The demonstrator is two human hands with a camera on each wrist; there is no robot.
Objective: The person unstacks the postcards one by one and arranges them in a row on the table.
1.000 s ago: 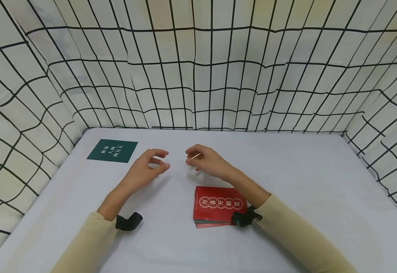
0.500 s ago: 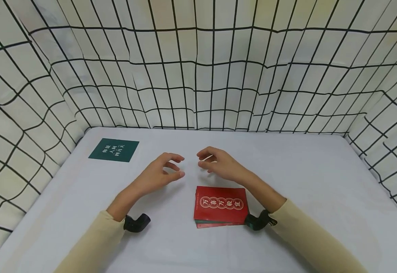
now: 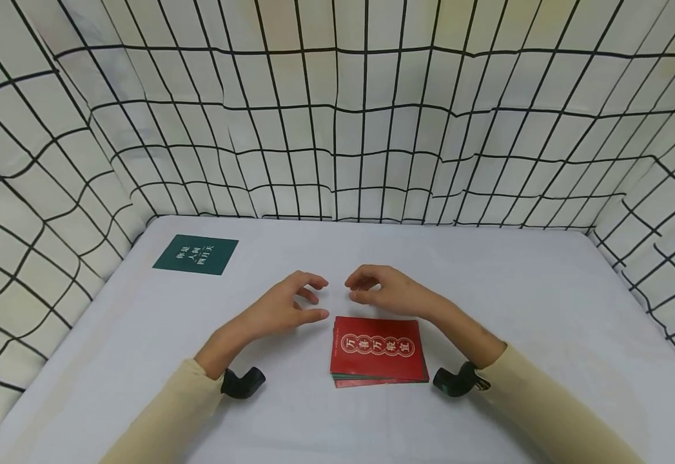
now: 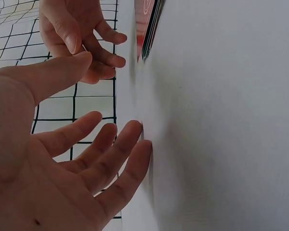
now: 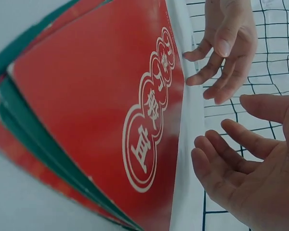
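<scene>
A stack of red and green cards [image 3: 379, 361], topped by a red one with pale characters, lies on the white table. Just beyond its left corner is my left hand [image 3: 282, 306], fingers loosely bent and apart, holding nothing. My right hand [image 3: 392, 290] hovers past the stack's far edge, its fingers curved and its grasp empty. The right wrist view shows green and red edges of several cards [image 5: 96, 106] fanned under the top one. A single dark green card [image 3: 196, 254] with white characters lies at the far left.
The white tabletop [image 3: 523, 290] ends at a white backdrop with a black grid net [image 3: 366, 129] on the back and both sides. A black wrist camera [image 3: 244, 383] sits on the left cuff, another black wrist camera [image 3: 456, 380] on the right.
Both hands have moved rightward and nearer to the stack. The right forearm no longer covers the stack's right end. The stack and the green card stay put.
</scene>
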